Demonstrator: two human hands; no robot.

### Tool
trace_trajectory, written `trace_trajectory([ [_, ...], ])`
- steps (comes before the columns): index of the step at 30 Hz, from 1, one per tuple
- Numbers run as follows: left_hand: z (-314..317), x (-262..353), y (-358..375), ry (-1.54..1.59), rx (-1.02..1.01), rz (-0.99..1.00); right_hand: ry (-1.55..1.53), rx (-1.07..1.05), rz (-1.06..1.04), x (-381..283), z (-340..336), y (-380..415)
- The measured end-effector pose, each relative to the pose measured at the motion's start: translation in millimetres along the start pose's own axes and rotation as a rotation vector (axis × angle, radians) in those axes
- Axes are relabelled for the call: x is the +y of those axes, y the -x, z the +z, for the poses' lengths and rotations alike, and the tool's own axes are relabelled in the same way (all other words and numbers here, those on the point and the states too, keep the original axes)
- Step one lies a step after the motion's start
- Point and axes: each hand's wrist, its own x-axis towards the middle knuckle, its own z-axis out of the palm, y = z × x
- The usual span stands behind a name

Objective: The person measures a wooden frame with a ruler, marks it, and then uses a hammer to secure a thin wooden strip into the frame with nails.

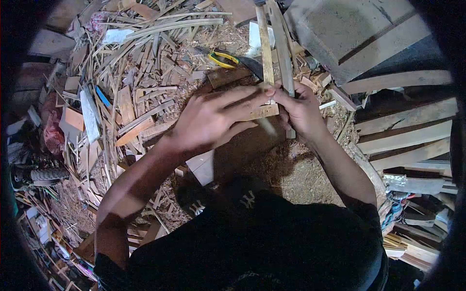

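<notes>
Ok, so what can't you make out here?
Head view:
Grey wooden strip: far end cut off by the top edge.
Left hand: blurred; can't tell its grip.
Right hand: some fingers hidden behind the strip.
Short wood piece: left end hidden by the left hand.
Yellow-handled tool: too small to tell its kind.

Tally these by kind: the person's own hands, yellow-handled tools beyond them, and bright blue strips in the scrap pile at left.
Hands: 2 (left hand, right hand)
Yellow-handled tool: 1
Bright blue strip: 1
Total: 4
</notes>
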Motion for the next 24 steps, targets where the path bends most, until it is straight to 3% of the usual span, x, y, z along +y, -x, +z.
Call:
trace_trajectory([
  [6, -3.9, 6.0, -5.9, 0.165, -0.064, -0.069, -0.059, 0.017, 0.001, 1.6, 0.2, -0.6],
  [15, -3.7, 8.0, -6.1, 0.048, -0.100, -0.026, 0.091, -0.007, -0.009, -3.3, -1.3, -2.2],
  [17, -1.0, 5.7, -5.8, 0.021, -0.137, -0.031, 0.123, -0.039, -0.122, 1.9, -3.4, -7.7],
  [24, -1.3, 2.3, -7.2, -0.007, -0.166, -0.016, 0.088, -0.037, -0.036, -7.6, -2.0, -6.1],
])
